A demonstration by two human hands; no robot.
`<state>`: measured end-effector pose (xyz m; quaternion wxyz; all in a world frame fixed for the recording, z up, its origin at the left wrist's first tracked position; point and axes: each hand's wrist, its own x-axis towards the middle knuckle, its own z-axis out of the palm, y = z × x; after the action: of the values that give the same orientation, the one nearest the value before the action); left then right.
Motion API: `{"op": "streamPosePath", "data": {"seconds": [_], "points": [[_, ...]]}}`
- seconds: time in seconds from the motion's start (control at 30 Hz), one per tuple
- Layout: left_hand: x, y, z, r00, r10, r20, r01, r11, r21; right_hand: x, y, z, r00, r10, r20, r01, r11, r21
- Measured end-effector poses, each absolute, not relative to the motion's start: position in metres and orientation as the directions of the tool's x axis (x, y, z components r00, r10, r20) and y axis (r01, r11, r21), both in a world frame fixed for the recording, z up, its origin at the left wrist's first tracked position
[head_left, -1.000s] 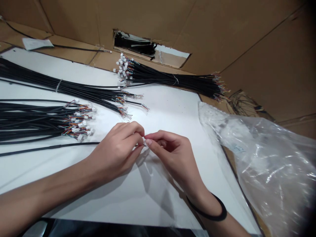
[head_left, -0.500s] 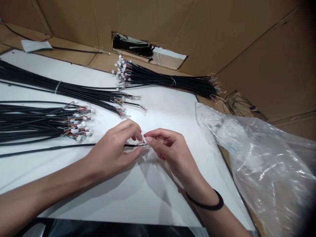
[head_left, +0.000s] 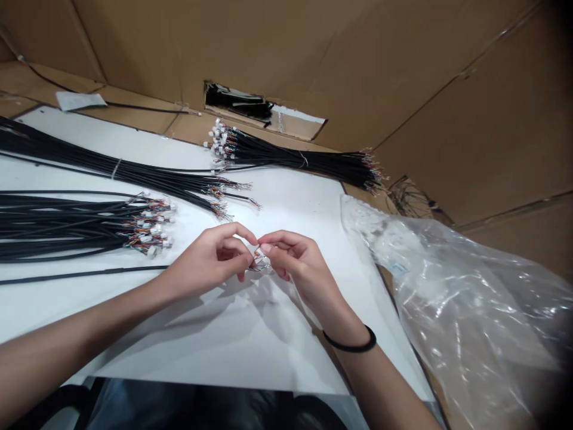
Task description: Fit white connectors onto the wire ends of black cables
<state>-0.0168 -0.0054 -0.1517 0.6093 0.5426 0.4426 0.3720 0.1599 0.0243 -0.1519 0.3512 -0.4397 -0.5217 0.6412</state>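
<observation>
A black cable (head_left: 129, 270) runs in from the left and passes under my left hand (head_left: 215, 258). Its thin coloured wires (head_left: 257, 266) come out between my two hands. My left thumb and fingers are closed on these wires, close to the cable's end. A small white connector (head_left: 261, 254) sits at the wire tips, pinched between the thumb and forefinger of my right hand (head_left: 295, 255). The fingertips of both hands nearly meet there. Which wires enter the connector is too small to tell.
Bundled black cables lie at left (head_left: 67, 227), upper left (head_left: 147, 173) and back (head_left: 286, 152), several with white connectors. A clear plastic bag (head_left: 447, 286) covers the right side. Cardboard walls (head_left: 403, 71) surround the white tabletop (head_left: 224, 352).
My left fingers have closed onto the wires, where they were more spread before. The white connector now shows in my right fingers. The whole view has shifted slightly.
</observation>
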Motion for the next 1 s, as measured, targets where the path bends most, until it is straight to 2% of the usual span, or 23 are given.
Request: {"op": "streamPosePath", "data": {"seconds": [0.37,0.57,0.73,1.0], "points": [[-0.018,-0.007,-0.155,0.370,0.925,-0.092,0.034,0.085,0.996,0.159,0.023,-0.156,-0.404,0.898,-0.174,0.001,-0.190,-0.982],[-0.018,-0.005,-0.153,0.360,0.926,-0.111,-0.042,0.134,0.990,0.164,0.026,-0.154,-0.437,0.885,-0.158,0.032,-0.160,-0.987],[-0.020,-0.004,-0.153,0.375,0.925,-0.061,-0.094,0.104,0.990,0.167,0.026,-0.152,-0.455,0.876,-0.162,0.020,-0.173,-0.985],[-0.021,-0.005,-0.150,0.341,0.939,-0.035,-0.067,0.061,0.996,0.169,0.028,-0.152,-0.460,0.870,-0.178,0.006,-0.197,-0.980]]}}
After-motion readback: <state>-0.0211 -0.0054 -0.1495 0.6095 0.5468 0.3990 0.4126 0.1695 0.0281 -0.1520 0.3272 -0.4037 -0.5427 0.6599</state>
